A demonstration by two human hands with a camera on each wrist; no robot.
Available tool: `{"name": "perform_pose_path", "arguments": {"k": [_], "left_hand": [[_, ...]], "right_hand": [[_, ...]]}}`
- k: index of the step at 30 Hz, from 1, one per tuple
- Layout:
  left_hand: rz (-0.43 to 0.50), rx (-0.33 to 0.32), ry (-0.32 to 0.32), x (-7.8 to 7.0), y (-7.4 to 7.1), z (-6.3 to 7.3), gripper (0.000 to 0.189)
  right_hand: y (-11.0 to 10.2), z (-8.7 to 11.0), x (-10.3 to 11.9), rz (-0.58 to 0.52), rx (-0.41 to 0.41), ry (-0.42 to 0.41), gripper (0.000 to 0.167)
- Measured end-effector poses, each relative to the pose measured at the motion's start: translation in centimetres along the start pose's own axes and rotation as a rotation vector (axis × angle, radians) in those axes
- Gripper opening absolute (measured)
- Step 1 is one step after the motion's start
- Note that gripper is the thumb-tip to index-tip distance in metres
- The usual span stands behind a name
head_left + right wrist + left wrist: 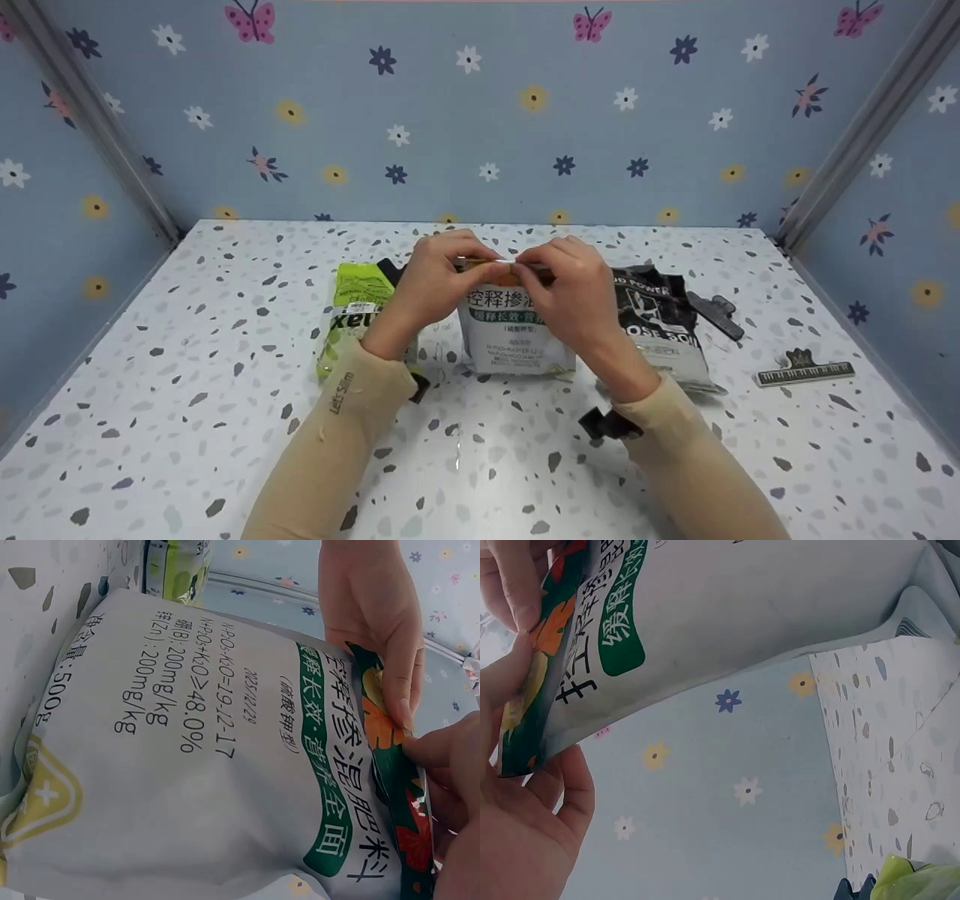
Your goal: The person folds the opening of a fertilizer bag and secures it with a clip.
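Observation:
A white fertilizer bag (517,349) with black and green Chinese print stands upright at the middle of the table. Along its top edge runs a green strip (382,731) with orange and red flowers, which looks folded over. My left hand (442,274) pinches this edge from the left, thumb in front and fingers behind. From the right, my right hand (574,285) pinches the same edge, its thumb and fingertips close to the left thumb. In the right wrist view the front of the bag is full and slightly creased. The back of the bag is hidden.
Left of the fertilizer bag stands a lime-green bag (352,292), with a dark clip (390,271) at its top. A black and white soil bag (660,315) is on the right. Beyond it lie a black clip (716,313) and a piano-key clip (804,370). Flowered panels enclose the table (187,450).

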State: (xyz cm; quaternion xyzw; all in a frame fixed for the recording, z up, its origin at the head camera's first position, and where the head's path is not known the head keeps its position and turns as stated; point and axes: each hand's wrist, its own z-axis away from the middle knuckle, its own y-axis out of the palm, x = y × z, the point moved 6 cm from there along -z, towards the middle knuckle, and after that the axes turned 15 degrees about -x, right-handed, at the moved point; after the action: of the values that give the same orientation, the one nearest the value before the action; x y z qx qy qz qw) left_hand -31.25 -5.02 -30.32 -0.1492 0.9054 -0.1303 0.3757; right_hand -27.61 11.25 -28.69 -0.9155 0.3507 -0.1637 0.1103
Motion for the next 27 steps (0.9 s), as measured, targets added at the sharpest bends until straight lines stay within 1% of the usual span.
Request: {"name": "perform_pose_path", "arguments": {"k": [3,7,11,17,23,27], "left_hand": [[0.002,-0.020,0.017,-0.1,-0.1,0.0,0.014],[0.031,-0.009,0.017,-0.1,0.0,0.0,0.014],[0.066,0.019,-0.008,0.0,0.2,0.0,0.014],[0.085,0.042,-0.039,0.2,0.2,-0.1,0.013],[0.067,0.038,-0.067,0.2,0.0,0.0,0.011],[0.093,0.055,-0.105,0.5,0.0,0.0,0.011]], "right_hand": [[0.1,0.0,0.1,0.006,0.012,-0.001,0.007],[0.0,-0.2,-0.1,0.000,0.052,0.010,0.008],[-0.8,-0.5,-1.1,-0.021,0.094,0.048,0.011],[-1.9,-0.8,-2.9,-0.060,0.115,0.132,0.010],[-1.7,-0.6,-3.2,-0.113,0.128,0.159,0.009],[-1.8,-0.4,-3.7,-0.167,0.145,0.205,0.010]]}}
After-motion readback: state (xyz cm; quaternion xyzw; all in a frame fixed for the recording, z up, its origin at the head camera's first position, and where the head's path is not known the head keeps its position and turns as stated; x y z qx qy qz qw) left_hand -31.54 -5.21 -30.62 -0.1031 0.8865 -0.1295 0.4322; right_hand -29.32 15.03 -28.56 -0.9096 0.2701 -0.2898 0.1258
